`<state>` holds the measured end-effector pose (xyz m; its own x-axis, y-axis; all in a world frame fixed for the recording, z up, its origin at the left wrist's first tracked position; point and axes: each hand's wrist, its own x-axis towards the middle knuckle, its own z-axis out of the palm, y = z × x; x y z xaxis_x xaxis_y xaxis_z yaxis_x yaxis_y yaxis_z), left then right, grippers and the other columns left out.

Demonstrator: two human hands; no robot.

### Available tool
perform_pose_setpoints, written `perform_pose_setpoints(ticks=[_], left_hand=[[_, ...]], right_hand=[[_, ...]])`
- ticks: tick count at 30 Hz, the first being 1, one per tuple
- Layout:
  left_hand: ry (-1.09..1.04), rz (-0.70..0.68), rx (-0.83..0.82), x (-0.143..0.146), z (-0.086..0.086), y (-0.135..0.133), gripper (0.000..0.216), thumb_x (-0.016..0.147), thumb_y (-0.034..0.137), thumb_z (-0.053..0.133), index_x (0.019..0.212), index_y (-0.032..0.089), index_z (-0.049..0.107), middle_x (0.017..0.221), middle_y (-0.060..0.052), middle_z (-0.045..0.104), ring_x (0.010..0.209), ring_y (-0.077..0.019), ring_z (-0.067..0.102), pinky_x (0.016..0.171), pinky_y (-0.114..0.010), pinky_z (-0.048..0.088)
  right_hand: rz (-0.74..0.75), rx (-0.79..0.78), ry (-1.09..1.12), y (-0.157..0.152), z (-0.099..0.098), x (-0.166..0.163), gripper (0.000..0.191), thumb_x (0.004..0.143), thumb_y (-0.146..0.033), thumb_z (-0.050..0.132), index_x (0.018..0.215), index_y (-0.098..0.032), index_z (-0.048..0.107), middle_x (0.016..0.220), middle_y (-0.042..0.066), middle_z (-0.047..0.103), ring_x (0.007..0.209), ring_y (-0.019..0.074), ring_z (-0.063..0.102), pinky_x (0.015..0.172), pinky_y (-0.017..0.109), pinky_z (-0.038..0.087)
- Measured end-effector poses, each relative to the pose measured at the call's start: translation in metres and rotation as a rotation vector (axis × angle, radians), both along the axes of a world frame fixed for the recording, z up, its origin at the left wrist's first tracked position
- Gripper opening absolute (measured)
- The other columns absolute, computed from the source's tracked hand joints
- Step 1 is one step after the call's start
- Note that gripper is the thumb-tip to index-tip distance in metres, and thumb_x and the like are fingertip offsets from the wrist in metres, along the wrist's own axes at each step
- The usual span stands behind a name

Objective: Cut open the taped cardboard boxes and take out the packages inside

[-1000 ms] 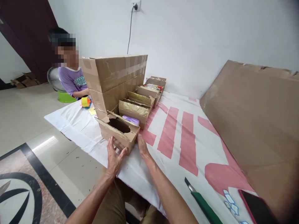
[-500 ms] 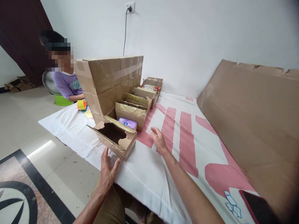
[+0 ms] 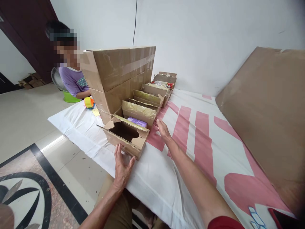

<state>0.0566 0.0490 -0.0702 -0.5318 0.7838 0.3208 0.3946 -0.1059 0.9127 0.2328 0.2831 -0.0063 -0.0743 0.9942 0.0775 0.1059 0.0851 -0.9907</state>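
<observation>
A small torn cardboard box (image 3: 126,137) with a ragged hole in its top sits at the near edge of the white and pink sheet (image 3: 190,133). My left hand (image 3: 122,165) lies flat and open against its near side. My right hand (image 3: 162,128), fingers stretched out, touches the side of the second small box (image 3: 139,113) in the row. A purple packet (image 3: 137,121) shows between the two boxes. More open small boxes (image 3: 152,95) run back in a line beside stacked taped cartons (image 3: 116,71).
A large cardboard sheet (image 3: 269,105) leans against the wall at right. A person in a purple shirt (image 3: 73,81) sits at the far left by a yellow tape roll (image 3: 89,102). A dark phone (image 3: 284,219) lies at the bottom right. Tiled floor is to the left.
My right hand left the torn box's right side and moved forward to the second box. My left hand slid from gripping the torn box's front to lying flat against it.
</observation>
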Motion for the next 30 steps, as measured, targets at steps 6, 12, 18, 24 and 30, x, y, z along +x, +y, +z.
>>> perform_pose_setpoints(ticks=[6,12,18,24,30], left_hand=[[0.021,0.016,0.006,0.01,-0.003,0.003,0.084,0.089,0.045,0.072,0.159,0.025,0.029,0.166,-0.018,0.029,0.158,-0.036,0.027,0.125,-0.057,0.033],[0.041,-0.006,-0.005,0.005,-0.003,0.0,0.081,0.091,0.044,0.068,0.159,0.024,0.03,0.167,-0.018,0.029,0.158,-0.034,0.027,0.127,-0.056,0.03],[0.072,-0.017,0.006,0.003,-0.005,0.001,0.081,0.091,0.042,0.067,0.159,0.021,0.028,0.167,-0.02,0.027,0.16,-0.0335,0.021,0.129,-0.055,0.026],[0.027,-0.005,0.024,0.003,-0.011,0.003,0.075,0.091,0.036,0.064,0.157,0.021,0.032,0.164,-0.019,0.033,0.156,-0.032,0.03,0.127,-0.055,0.029],[-0.078,0.022,0.069,-0.001,-0.003,-0.002,0.06,0.088,0.031,0.062,0.144,0.02,0.047,0.154,-0.018,0.047,0.146,-0.0327,0.044,0.119,-0.054,0.041]], right_hand=[[-0.041,-0.016,-0.037,-0.061,0.006,0.024,0.056,0.082,-0.063,0.065,0.12,-0.022,0.07,0.132,0.012,0.068,0.12,0.0325,0.064,0.096,0.047,0.055],[0.012,0.008,-0.095,-0.156,0.0,0.032,0.044,0.082,-0.051,0.067,0.116,-0.024,0.073,0.124,0.011,0.074,0.117,0.0303,0.066,0.1,0.048,0.052],[0.055,0.016,-0.154,-0.21,-0.005,0.025,0.038,0.081,-0.044,0.066,0.112,-0.025,0.076,0.116,0.009,0.077,0.104,0.0282,0.07,0.084,0.041,0.056],[0.086,0.072,-0.14,-0.206,0.002,-0.004,0.036,0.081,-0.041,0.064,0.111,-0.026,0.075,0.113,0.008,0.077,0.105,0.0279,0.069,0.08,0.039,0.056],[0.055,-0.01,-0.071,-0.255,-0.009,-0.012,0.037,0.088,-0.045,0.06,0.115,-0.023,0.072,0.113,0.01,0.075,0.098,0.0261,0.069,0.088,0.042,0.057]])
